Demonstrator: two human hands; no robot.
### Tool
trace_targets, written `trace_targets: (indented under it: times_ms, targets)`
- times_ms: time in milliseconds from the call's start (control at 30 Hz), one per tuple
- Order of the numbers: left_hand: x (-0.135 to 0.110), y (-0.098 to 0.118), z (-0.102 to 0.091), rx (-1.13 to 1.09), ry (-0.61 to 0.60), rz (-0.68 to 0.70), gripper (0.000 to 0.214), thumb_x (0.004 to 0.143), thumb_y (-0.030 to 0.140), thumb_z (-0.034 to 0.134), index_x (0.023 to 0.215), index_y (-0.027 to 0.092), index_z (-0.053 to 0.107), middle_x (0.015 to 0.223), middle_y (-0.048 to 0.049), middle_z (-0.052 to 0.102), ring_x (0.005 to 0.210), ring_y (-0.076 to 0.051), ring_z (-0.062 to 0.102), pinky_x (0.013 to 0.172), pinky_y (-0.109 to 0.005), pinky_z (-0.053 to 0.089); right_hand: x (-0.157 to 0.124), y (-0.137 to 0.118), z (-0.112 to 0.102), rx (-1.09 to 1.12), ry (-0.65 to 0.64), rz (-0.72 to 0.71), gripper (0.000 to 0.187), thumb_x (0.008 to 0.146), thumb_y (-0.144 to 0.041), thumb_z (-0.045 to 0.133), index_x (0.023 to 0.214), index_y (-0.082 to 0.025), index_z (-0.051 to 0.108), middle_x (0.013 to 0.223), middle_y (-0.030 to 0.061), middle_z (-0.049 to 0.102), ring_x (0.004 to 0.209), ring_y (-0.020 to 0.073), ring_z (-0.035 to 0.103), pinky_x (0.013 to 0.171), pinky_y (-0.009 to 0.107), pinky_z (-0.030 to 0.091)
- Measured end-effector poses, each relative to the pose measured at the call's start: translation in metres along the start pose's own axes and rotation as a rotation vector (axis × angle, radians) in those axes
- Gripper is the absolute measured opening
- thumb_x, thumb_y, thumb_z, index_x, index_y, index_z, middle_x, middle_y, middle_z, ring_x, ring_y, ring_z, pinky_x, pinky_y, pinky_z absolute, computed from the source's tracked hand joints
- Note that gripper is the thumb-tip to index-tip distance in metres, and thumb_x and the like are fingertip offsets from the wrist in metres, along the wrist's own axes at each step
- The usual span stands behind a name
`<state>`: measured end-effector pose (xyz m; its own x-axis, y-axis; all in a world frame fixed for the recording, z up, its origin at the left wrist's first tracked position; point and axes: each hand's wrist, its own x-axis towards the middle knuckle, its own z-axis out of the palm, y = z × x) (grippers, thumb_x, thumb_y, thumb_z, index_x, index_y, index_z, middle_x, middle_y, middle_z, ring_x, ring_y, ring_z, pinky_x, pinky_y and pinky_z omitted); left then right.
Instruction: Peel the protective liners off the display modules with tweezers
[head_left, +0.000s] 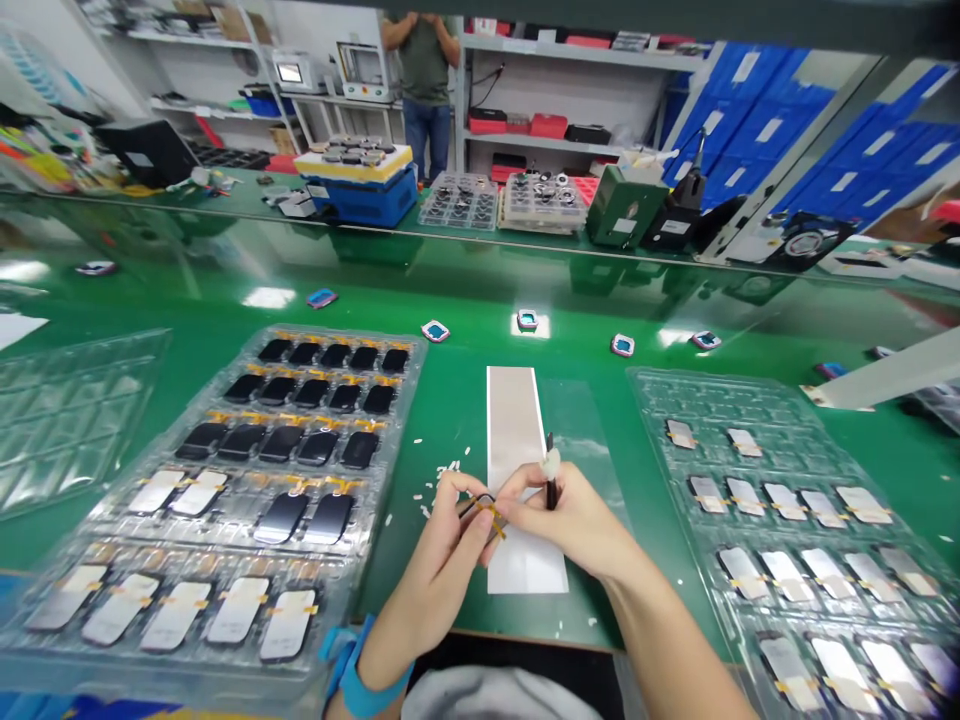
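White scraps (441,470) lie near the left hand (439,575) — trays (709,398) on either side.

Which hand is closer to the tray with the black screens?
Left. The left hand is just to the right of the tray; the right hand is farther right, partly over the pale strip.

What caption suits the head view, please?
Left hand holds an orange-ribboned part, right hand a dark tool, between clear trays.
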<state>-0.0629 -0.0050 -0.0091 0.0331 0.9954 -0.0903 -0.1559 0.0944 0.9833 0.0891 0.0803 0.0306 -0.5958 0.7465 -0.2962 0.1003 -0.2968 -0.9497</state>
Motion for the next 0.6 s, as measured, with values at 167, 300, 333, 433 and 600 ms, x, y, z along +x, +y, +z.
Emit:
trace_targets:
  times_ms: [167,300,333,433,600]
  targets:
    - [0.0006,0.0026,0.0002,-0.006,-0.02,-0.012,0.019,0.106,0.045,0.042,0.106,0.026,0.039,0.072,0.0065,0.045,0.065,-0.011,0.04,0.059,-0.024,0.032,0.0007,0.0,-0.0003,-0.004,-0.006,-0.005,0.027,0.073,-0.039,0.077,0.068,-0.016,0.063,0.045,-0.0084,0.046,0.04,0.0045,0.027,0.039,0.022,0.016]
    - [0.0006,0.002,0.0004,-0.008,-0.03,0.006,0.02,0.104,0.044,0.047,0.109,0.026,0.038,0.072,0.0076,0.043,0.064,-0.011,0.039,0.058,-0.023,0.031,0.0013,0.0009,0.0003,-0.023,0.016,-0.034,0.026,0.072,-0.036,0.078,0.066,-0.016,0.062,0.042,-0.0119,0.036,0.041,0.0037,0.019,0.04,0.023,0.01]
    - [0.0008,0.0018,0.0007,-0.002,-0.029,0.012,0.02,0.105,0.044,0.047,0.109,0.026,0.038,0.072,0.0078,0.042,0.063,-0.011,0.038,0.058,-0.023,0.031,0.0014,0.0012,0.0002,-0.02,0.017,-0.036,0.026,0.072,-0.035,0.079,0.066,-0.016,0.062,0.043,-0.0118,0.036,0.041,0.0039,0.019,0.04,0.023,0.011]
    - [0.0015,0.0013,0.0016,0.015,-0.027,0.021,0.019,0.106,0.043,0.045,0.108,0.026,0.038,0.072,0.0078,0.042,0.064,-0.01,0.039,0.058,-0.023,0.031,0.0011,0.0024,-0.0002,-0.015,0.012,-0.028,0.025,0.073,-0.035,0.078,0.067,-0.017,0.062,0.043,-0.0115,0.037,0.041,0.0044,0.02,0.04,0.024,0.012]
    - [0.0021,-0.0006,0.0008,0.035,-0.027,0.035,0.02,0.105,0.044,0.045,0.108,0.026,0.037,0.072,0.0075,0.043,0.063,-0.011,0.039,0.058,-0.023,0.033,0.0006,0.0022,0.0003,-0.023,0.008,-0.03,0.025,0.075,-0.036,0.074,0.067,-0.017,0.061,0.043,-0.0109,0.039,0.041,0.0046,0.021,0.04,0.024,0.012]
